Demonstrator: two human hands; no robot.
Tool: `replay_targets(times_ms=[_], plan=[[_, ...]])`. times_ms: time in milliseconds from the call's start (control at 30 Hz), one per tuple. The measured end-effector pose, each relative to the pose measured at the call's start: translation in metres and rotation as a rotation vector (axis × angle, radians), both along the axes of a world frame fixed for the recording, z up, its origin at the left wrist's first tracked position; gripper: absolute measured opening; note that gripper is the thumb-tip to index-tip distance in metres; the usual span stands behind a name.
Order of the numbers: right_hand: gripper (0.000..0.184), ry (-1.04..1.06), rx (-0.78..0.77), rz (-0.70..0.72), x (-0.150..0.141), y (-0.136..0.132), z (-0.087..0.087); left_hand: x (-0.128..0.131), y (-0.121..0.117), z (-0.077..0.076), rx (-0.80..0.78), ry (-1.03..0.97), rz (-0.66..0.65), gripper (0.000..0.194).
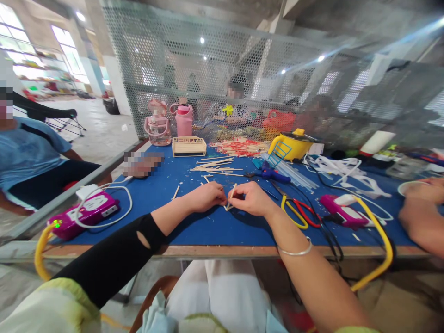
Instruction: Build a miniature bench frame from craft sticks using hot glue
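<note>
My right hand [251, 198] pinches a short, pale wooden stick [233, 190] between thumb and fingertips, its upper end leaning right. Beside it, my left hand [211, 195] has its fingers pressed together; whatever they hold is hidden. Just below the fingertips, more pale wood shows at a slant, but how the pieces meet is unclear. Loose wooden sticks [212, 165] lie in a pile beyond my hands. A single stick [175, 192] rests left of my left hand. Farther back stands a small frame built of sticks [189, 147].
Right of my hands lie a blue-handled tool [274, 173] and scissors with yellow and red handles [301, 213]. Purple power strips [86, 213] with cables sit at both sides. Pink bottles [183, 121], red-tipped sticks [239, 147] and a yellow pot [294, 144] line the mesh. Other people sit nearby.
</note>
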State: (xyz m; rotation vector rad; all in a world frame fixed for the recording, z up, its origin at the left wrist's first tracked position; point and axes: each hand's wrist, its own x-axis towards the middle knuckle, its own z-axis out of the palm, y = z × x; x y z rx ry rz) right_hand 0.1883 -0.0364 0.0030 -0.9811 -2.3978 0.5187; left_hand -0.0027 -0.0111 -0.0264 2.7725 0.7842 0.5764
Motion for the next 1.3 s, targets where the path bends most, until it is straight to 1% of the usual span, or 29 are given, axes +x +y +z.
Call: replay_targets(times_ms=[200, 400, 633, 800, 900, 1133, 1300], plan=[[0.015, 0.016, 0.006, 0.025, -0.0011, -0.0013, 0.0007, -0.0013, -0.0013, 0.0016, -0.009, -0.001, 0.011, 0.013], [0.016, 0.023, -0.035, 0.002, -0.0012, -0.0021, 0.0028, -0.0019, -0.0021, 0.0013, -0.007, -0.016, 0.017, 0.014], [0.017, 0.02, -0.042, -0.005, -0.0012, -0.0021, 0.0034, -0.0027, -0.0014, -0.0005, -0.019, -0.049, 0.008, 0.013], [0.014, 0.06, -0.112, -0.001, 0.0004, -0.003, 0.0026, -0.0034, -0.0003, -0.0015, -0.015, -0.037, -0.011, 0.016], [0.017, 0.052, -0.155, 0.013, 0.0016, -0.0032, 0.004, -0.0039, 0.001, -0.0029, -0.016, -0.036, -0.025, 0.017], [0.013, 0.006, -0.124, 0.036, 0.0038, -0.0009, 0.0049, -0.0049, 0.0024, -0.0048, -0.03, -0.057, -0.039, 0.017], [0.012, 0.003, -0.152, 0.032, 0.0045, -0.0006, 0.0021, -0.0048, 0.0038, -0.0067, -0.031, -0.069, -0.048, 0.018]])
